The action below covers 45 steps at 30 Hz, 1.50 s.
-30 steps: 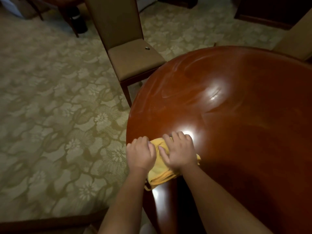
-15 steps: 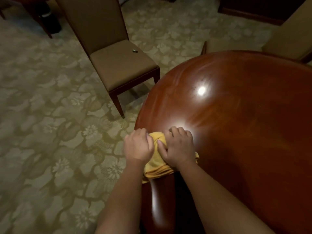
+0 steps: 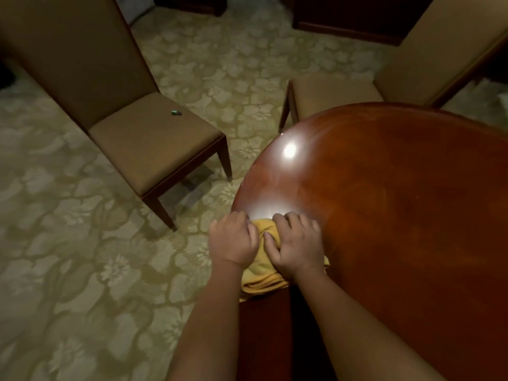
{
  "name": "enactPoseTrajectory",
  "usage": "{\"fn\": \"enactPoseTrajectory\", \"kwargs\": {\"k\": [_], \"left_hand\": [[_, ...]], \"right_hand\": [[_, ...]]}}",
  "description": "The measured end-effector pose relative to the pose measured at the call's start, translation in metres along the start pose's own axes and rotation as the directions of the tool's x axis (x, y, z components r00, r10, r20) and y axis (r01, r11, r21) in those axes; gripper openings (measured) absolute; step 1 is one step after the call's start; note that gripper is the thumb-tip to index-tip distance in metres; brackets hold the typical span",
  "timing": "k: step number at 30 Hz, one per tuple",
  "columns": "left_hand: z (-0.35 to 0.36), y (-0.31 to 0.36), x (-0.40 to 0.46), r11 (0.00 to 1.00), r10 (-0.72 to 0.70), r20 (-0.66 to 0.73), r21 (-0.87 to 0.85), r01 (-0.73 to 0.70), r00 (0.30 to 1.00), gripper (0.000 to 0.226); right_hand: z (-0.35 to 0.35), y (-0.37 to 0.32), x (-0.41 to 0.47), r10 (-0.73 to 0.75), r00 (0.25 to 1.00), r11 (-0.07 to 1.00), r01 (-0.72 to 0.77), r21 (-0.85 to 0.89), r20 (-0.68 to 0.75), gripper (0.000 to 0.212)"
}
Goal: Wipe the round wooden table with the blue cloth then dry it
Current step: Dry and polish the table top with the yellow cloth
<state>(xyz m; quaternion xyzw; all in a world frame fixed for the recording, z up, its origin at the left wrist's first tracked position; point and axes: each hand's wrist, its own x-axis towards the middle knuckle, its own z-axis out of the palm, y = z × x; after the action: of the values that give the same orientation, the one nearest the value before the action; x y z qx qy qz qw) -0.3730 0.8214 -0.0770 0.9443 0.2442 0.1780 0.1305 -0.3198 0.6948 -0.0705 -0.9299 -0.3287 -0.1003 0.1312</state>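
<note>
Two hands, left hand (image 3: 232,240) and right hand (image 3: 298,243), fingers curled, grip bunched yellow cloth (image 3: 261,279), knuckles up, at round wooden table (image 3: 398,202) near-left edge.

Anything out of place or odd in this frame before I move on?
Two things. The cloth under the left hand and right hand at the table edge is yellow, and no blue cloth is in view. A small greenish object, too small to identify, lies on the seat of the left chair.
</note>
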Motion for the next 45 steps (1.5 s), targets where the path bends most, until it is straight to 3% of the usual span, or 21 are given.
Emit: {"fn": "enactPoseTrajectory", "kwargs": {"k": [8, 21, 31, 37, 45], "left_hand": [[0.021, -0.002, 0.066, 0.999, 0.017, 0.022, -0.042, -0.016, 1.000, 0.035], [0.042, -0.005, 0.131, 0.997, 0.073, 0.023, -0.031, -0.072, 0.997, 0.050], [0.072, 0.002, 0.211, 0.998, 0.049, 0.007, -0.042, -0.048, 0.999, 0.042], [0.054, 0.006, 0.190, 0.988, 0.087, 0.046, 0.121, -0.092, 0.995, 0.046], [0.024, -0.002, 0.080, 0.992, 0.066, 0.017, 0.110, -0.067, 0.998, 0.032]], "right_hand": [[0.017, 0.009, 0.057, 0.076, 0.996, 0.996, -0.078, -0.036, -0.048, 0.039], [0.036, 0.022, 0.118, 0.083, 0.989, 0.995, -0.089, -0.046, -0.124, 0.040], [0.058, 0.049, 0.197, 0.106, 0.978, 0.992, -0.118, -0.053, -0.182, 0.041], [0.052, 0.046, 0.188, 0.054, 0.987, 0.998, -0.058, -0.021, -0.152, 0.044], [0.023, 0.015, 0.083, 0.061, 0.996, 0.998, -0.062, -0.006, -0.068, 0.035]]}}
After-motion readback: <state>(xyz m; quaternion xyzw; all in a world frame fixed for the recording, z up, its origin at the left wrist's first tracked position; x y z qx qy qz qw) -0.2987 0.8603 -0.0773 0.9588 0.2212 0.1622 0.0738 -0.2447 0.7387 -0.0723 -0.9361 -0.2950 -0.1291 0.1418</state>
